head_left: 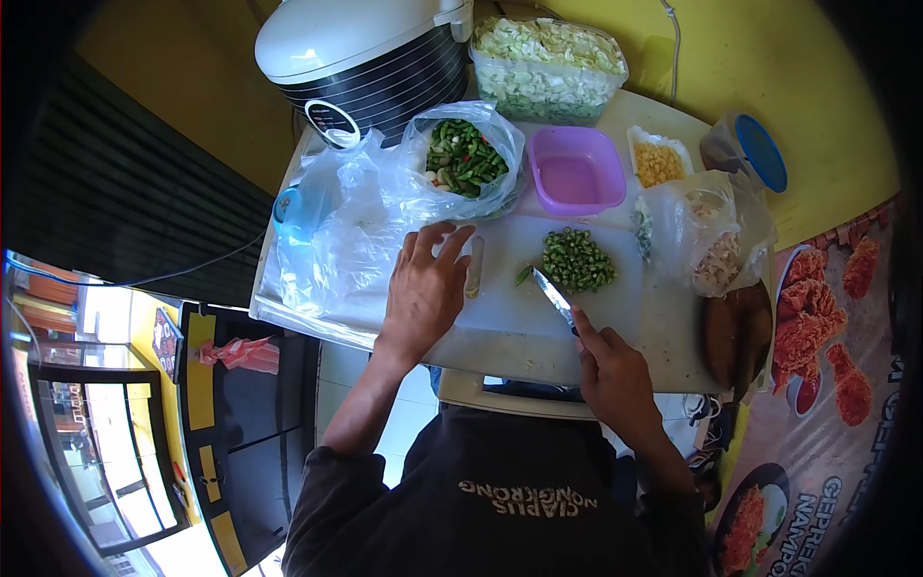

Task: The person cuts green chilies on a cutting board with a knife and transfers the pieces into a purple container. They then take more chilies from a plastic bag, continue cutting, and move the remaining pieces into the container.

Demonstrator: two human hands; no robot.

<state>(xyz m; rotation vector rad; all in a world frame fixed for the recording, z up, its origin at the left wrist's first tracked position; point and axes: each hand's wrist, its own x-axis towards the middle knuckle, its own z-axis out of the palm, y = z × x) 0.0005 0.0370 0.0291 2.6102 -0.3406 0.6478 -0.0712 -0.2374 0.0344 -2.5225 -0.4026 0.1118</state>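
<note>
My right hand [618, 375] grips a knife [554, 295], its blade pointing away from me to the left. The blade tip is beside a small green piece [524, 275] at the edge of a pile of chopped green chillies [579, 260]. This pile lies on a white cutting board [510, 317]. My left hand [428, 284] is over the board's left end, fingers apart, with nothing visible in it. Just beyond its fingertips stands an opened clear plastic bag [505, 144] of whole green chillies [461, 159] with a few red and pale pieces.
A purple tub [579, 173] and a box of shredded cabbage [548, 72] stand behind the board. On the left are a rice cooker [370, 72] and crumpled plastic bags [351, 236]. To the right are yellow chopped bits [659, 163], another bag [716, 236] and a blue-lidded container [760, 152].
</note>
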